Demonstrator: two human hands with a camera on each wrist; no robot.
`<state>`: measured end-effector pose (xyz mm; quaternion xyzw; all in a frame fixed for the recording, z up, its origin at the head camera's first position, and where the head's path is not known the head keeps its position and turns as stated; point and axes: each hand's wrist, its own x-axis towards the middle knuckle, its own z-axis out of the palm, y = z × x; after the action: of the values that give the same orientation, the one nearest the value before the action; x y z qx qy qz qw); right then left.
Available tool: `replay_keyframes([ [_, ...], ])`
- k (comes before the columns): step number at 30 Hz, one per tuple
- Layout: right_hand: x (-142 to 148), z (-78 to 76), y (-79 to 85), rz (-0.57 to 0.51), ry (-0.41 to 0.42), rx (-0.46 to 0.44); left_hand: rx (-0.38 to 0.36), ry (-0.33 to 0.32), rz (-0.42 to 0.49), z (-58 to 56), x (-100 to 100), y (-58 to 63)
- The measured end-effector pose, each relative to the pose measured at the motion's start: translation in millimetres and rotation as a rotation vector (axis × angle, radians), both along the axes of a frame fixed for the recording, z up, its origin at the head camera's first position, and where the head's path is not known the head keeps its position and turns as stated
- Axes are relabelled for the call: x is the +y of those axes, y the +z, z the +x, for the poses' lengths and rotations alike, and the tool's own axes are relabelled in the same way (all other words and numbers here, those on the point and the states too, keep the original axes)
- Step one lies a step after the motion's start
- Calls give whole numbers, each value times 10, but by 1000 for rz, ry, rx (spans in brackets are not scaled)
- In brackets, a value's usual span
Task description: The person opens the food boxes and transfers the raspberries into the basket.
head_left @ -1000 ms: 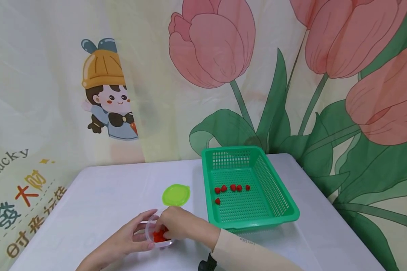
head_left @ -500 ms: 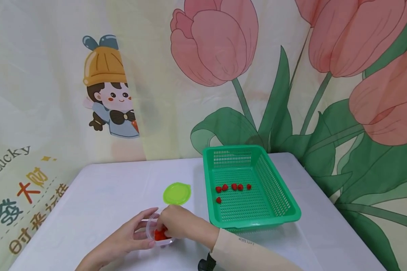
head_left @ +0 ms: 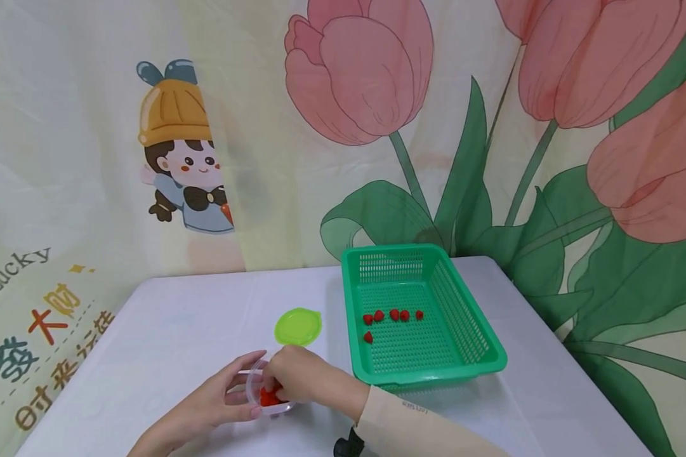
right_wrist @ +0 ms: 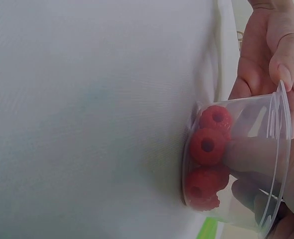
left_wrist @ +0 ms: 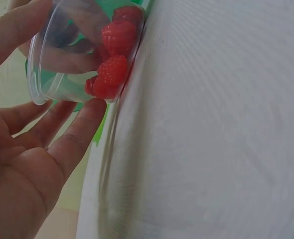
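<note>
My left hand holds a clear plastic cup, thumb on one side and fingers on the other. The cup stands upright on the table with several red raspberries at its bottom. My right hand reaches down through its mouth. In the right wrist view its fingers show through the wall, their tips at a raspberry, partly hidden by the other berries. The left wrist view has the cup between the left thumb and fingers, with raspberries against its base.
A green plastic basket stands to the right, with several raspberries on its floor. A lime-green lid lies behind the cup. The table has a white cloth, and a printed curtain hangs behind it.
The head view has shifted slightly. Both hands and the cup keep almost the same places, with the right fingers inside the cup throughout.
</note>
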<state>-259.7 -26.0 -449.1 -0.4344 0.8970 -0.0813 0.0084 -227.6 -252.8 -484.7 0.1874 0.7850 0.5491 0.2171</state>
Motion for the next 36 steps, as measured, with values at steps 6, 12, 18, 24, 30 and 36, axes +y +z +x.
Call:
replay_keyframes([
  [6,4,1,6,27,27,20,19,-2,-2,-1,-10,-20],
  [12,54,11,54,2,30,-19,34,-1,-6,5,-9,-22],
  [18,196,29,262,-72,14,-101,30,-4,8,8,-6,-2],
  [24,465,27,607,-166,1,-158,26,-6,18,5,-2,-2],
  [30,828,-75,961,-215,-42,-205,35,-1,14,-2,-9,-14],
  [36,1230,-283,1156,-228,-59,-187,48,6,5,-5,-9,-21],
])
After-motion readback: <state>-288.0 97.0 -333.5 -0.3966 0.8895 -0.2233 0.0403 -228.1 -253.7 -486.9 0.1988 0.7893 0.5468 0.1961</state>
